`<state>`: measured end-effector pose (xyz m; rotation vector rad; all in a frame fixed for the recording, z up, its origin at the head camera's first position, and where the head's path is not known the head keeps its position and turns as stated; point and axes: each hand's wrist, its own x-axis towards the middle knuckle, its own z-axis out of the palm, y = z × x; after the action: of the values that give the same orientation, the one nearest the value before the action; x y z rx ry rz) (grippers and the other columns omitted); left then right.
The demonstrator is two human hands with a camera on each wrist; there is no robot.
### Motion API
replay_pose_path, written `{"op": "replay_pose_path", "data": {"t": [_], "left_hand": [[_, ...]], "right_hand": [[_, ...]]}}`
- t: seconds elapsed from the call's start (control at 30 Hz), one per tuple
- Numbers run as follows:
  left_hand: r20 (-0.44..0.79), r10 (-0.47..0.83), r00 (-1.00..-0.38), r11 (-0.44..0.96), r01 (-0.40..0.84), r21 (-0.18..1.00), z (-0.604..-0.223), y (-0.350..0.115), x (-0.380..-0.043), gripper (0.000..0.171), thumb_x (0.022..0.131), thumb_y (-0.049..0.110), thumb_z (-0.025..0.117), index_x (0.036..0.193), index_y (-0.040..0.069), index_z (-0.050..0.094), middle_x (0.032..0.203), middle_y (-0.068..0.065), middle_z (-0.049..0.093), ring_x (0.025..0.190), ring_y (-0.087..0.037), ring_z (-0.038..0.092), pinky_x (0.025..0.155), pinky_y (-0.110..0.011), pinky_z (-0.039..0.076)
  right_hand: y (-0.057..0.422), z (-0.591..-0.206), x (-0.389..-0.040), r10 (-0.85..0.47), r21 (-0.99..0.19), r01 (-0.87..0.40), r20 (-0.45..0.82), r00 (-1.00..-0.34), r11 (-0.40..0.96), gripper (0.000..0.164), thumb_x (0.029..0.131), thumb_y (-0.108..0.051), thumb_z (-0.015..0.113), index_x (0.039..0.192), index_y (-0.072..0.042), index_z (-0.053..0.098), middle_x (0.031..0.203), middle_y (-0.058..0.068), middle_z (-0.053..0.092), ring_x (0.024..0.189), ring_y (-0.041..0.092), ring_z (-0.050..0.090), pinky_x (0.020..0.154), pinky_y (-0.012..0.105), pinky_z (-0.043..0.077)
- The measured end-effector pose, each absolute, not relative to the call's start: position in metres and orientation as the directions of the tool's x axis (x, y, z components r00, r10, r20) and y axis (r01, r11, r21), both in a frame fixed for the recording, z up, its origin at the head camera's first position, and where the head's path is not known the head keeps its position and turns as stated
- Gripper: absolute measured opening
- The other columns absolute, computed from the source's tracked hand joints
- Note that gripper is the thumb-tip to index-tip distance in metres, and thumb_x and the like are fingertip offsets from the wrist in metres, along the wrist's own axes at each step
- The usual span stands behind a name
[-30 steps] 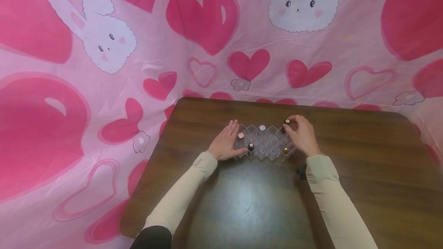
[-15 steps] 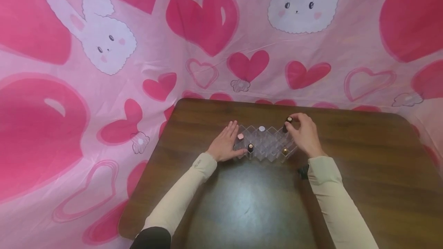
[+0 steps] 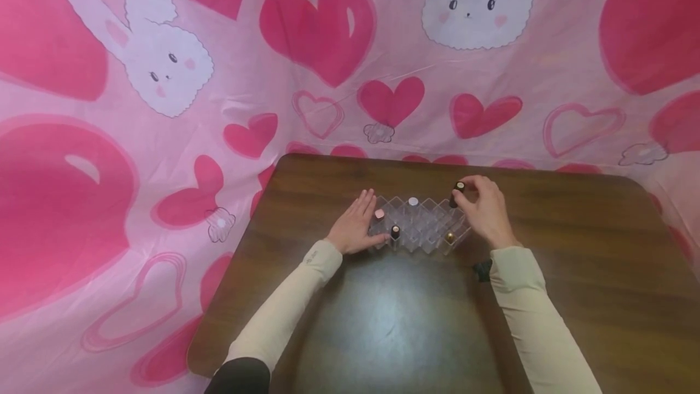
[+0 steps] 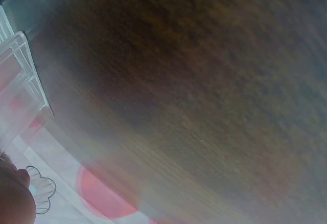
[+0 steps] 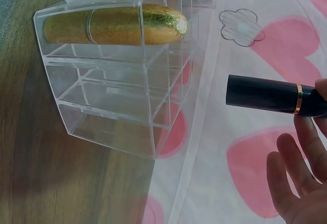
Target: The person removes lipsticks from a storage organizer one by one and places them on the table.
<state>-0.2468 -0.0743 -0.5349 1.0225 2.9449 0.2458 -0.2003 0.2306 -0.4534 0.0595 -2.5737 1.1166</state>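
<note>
My right hand (image 3: 487,211) pinches a black lipstick (image 5: 263,93) with a gold band between thumb and fingers. It holds the tube above the back right corner of a clear lipstick organizer (image 3: 418,221), apart from it in the right wrist view. My left hand (image 3: 354,227) rests against the organizer's left end with fingers straight. Inside the organizer stand a gold tube (image 5: 163,25) at the front right, a pink-capped one (image 3: 380,214) at the left, a black one (image 3: 395,232) by my left thumb, and a white-topped one (image 3: 413,202) at the back.
The brown wooden table (image 3: 383,321) has rounded corners. A pink cloth (image 3: 317,114) with hearts and rabbits hangs behind it and at the left. A small dark object (image 3: 482,270) shows beside the right cuff, its kind unclear.
My right hand has raised the black lipstick up and slightly to the right, away from the organizer's back right corner. The left hand has stayed in place.
</note>
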Motion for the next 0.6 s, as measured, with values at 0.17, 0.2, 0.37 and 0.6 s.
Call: {"op": "replay_pose_path", "data": {"t": [0.17, 0.2, 0.37, 0.6], "left_hand": [[0.021, 0.61, -0.792, 0.782, 0.606, 0.146, -0.5346, -0.0733, -0.2473, 0.103, 0.085, 0.075, 0.037, 0.154, 0.003, 0.014, 0.164, -0.012, 0.005, 0.152, -0.022, 0.0, 0.124, -0.032, 0.01], [0.018, 0.608, -0.793, 0.784, 0.604, 0.145, -0.5345, -0.0731, -0.2473, 0.103, 0.085, 0.075, 0.037, 0.154, 0.003, 0.013, 0.164, -0.011, 0.005, 0.152, -0.022, -0.001, 0.124, -0.032, 0.01], [0.015, 0.605, -0.796, 0.786, 0.6, 0.148, -0.5344, -0.0724, -0.2472, 0.103, 0.085, 0.075, 0.038, 0.154, 0.003, 0.012, 0.164, -0.011, 0.005, 0.152, -0.022, -0.001, 0.124, -0.032, 0.01], [0.005, 0.6, -0.8, 0.79, 0.593, 0.156, -0.5344, -0.0728, -0.247, 0.103, 0.085, 0.076, 0.037, 0.155, 0.004, 0.011, 0.164, -0.007, -0.001, 0.152, -0.02, -0.003, 0.124, -0.032, 0.008]], "right_hand": [[0.2322, -0.4524, -0.1979, 0.097, -0.715, -0.141, 0.281, -0.955, 0.685, 0.027, 0.092, -0.018, 0.064, 0.11, 0.001, 0.059, 0.108, 0.021, 0.059, 0.104, 0.039, 0.052, 0.087, 0.051, 0.045], [0.2324, -0.4522, -0.1972, 0.096, -0.718, -0.136, 0.273, -0.957, 0.683, 0.027, 0.092, -0.019, 0.063, 0.11, 0.001, 0.059, 0.108, 0.021, 0.059, 0.104, 0.039, 0.052, 0.087, 0.051, 0.045], [0.2336, -0.4514, -0.1944, 0.093, -0.733, -0.115, 0.237, -0.967, 0.67, 0.029, 0.093, -0.021, 0.062, 0.112, 0.0, 0.058, 0.11, 0.02, 0.058, 0.106, 0.038, 0.051, 0.09, 0.053, 0.047], [0.237, -0.4532, -0.1937, 0.109, -0.735, -0.104, 0.236, -0.966, 0.67, 0.03, 0.092, -0.022, 0.063, 0.111, 0.0, 0.057, 0.109, 0.02, 0.058, 0.106, 0.039, 0.051, 0.091, 0.053, 0.046]]}}
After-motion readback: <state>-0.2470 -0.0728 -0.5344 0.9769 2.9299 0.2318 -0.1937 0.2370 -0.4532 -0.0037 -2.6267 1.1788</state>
